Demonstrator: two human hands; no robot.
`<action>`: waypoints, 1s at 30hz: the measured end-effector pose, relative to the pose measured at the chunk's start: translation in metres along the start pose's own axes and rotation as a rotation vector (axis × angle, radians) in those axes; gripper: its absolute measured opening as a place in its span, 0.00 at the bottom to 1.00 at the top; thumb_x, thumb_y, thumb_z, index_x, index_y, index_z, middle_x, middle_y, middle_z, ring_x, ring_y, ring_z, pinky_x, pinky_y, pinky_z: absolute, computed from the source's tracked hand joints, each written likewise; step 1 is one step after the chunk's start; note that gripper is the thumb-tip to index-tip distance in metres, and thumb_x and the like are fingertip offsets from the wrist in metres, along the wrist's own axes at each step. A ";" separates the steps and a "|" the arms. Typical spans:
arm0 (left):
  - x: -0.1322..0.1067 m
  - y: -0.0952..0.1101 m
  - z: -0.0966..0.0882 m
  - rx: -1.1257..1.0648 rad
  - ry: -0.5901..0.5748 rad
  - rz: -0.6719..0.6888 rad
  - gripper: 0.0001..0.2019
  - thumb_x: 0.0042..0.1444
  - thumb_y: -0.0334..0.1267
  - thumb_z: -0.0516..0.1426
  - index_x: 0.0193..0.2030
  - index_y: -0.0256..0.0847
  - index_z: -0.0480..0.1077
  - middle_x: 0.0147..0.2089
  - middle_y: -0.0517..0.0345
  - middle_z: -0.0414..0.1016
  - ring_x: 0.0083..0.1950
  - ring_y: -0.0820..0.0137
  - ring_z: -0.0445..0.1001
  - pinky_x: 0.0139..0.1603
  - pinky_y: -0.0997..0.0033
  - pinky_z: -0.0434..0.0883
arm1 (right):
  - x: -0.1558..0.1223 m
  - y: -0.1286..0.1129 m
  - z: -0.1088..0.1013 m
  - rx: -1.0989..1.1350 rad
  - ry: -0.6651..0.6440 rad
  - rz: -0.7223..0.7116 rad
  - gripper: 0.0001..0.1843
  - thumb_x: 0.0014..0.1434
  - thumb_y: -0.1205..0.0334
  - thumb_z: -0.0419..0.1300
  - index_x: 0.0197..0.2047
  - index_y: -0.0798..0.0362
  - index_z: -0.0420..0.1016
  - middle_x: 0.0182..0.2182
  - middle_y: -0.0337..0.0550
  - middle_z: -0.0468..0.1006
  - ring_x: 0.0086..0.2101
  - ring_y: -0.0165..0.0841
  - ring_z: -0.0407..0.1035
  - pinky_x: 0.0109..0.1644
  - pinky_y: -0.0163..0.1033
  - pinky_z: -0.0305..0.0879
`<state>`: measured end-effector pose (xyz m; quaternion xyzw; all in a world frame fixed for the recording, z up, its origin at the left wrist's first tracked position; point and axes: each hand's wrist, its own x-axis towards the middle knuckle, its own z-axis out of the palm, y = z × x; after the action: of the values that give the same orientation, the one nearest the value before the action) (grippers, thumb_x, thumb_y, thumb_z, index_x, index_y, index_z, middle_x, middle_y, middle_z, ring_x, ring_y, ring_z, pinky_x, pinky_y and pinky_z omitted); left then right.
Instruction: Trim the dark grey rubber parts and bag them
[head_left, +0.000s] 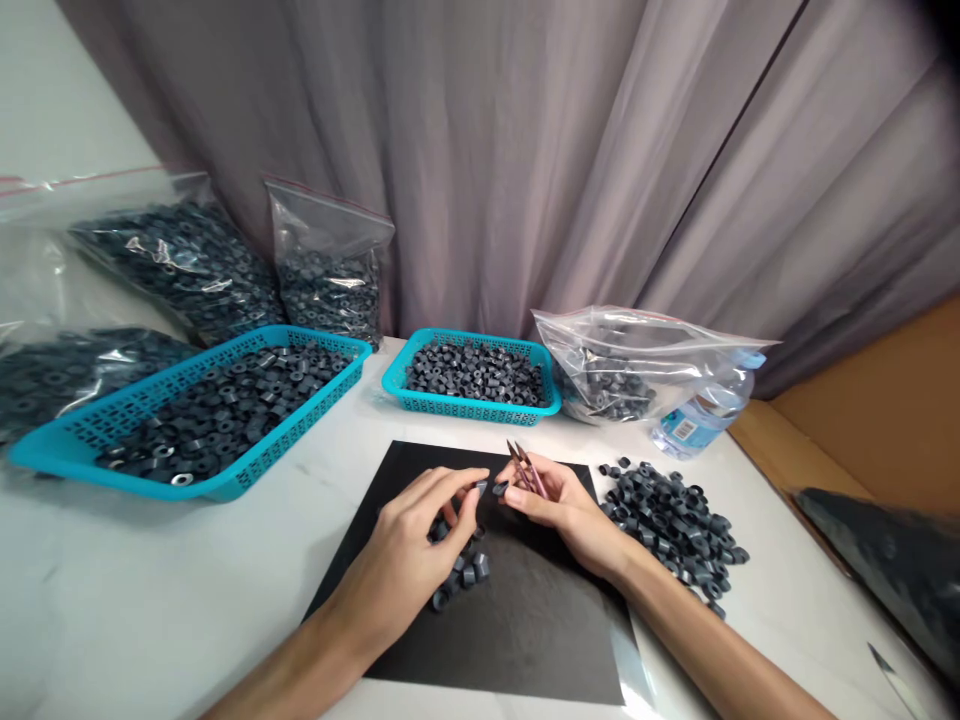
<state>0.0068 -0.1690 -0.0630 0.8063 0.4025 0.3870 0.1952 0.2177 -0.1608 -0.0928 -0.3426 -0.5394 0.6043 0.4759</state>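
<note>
Head view: small grey pieces (pixel 482 486) pinched above a flat black mat (pixel 525 640).
Left hand (pixel 412 540) nips one between thumb and fingertip; right hand (pixel 559 510) pinches another piece (pixel 500 489), also gripping slim pointed tweezers (pixel 534 476).

Worn on the head, facing forward and down from the near side of the black mat (pixel 540 630) — near enough to take in left hand (pixel 424 530) and right hand (pixel 559 505) over the mat, wide enough to reach the curtain (pixel 465 150) beyond it.
</note>
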 end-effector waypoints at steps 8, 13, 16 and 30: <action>0.006 0.003 -0.012 -0.673 -0.244 -0.610 0.11 0.63 0.42 0.59 0.46 0.39 0.78 0.39 0.53 0.84 0.43 0.63 0.82 0.47 0.68 0.76 | 0.002 0.005 0.000 0.032 -0.031 -0.003 0.14 0.54 0.53 0.75 0.40 0.51 0.82 0.36 0.41 0.81 0.39 0.36 0.72 0.48 0.41 0.65; 0.008 0.013 -0.012 -0.869 -0.235 -0.776 0.13 0.62 0.42 0.60 0.49 0.39 0.76 0.47 0.50 0.84 0.53 0.59 0.81 0.57 0.63 0.74 | 0.004 0.005 -0.001 0.045 -0.061 -0.034 0.10 0.55 0.57 0.74 0.39 0.49 0.84 0.37 0.39 0.79 0.40 0.34 0.72 0.49 0.40 0.65; 0.008 0.016 -0.013 -0.905 -0.213 -0.771 0.11 0.62 0.42 0.61 0.48 0.40 0.75 0.47 0.52 0.83 0.52 0.61 0.81 0.59 0.62 0.72 | 0.004 0.004 -0.001 0.042 -0.085 -0.044 0.10 0.55 0.57 0.75 0.41 0.49 0.86 0.37 0.39 0.78 0.39 0.34 0.71 0.48 0.40 0.65; 0.006 0.009 -0.008 -0.817 -0.249 -0.704 0.13 0.57 0.45 0.66 0.40 0.43 0.68 0.42 0.56 0.82 0.47 0.65 0.80 0.51 0.68 0.72 | 0.001 0.004 -0.001 -0.038 0.010 0.041 0.19 0.62 0.47 0.68 0.52 0.47 0.82 0.32 0.38 0.70 0.27 0.26 0.57 0.28 0.33 0.50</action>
<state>0.0070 -0.1697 -0.0492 0.5213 0.4389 0.3246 0.6559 0.2173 -0.1593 -0.0965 -0.3656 -0.5415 0.6017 0.4595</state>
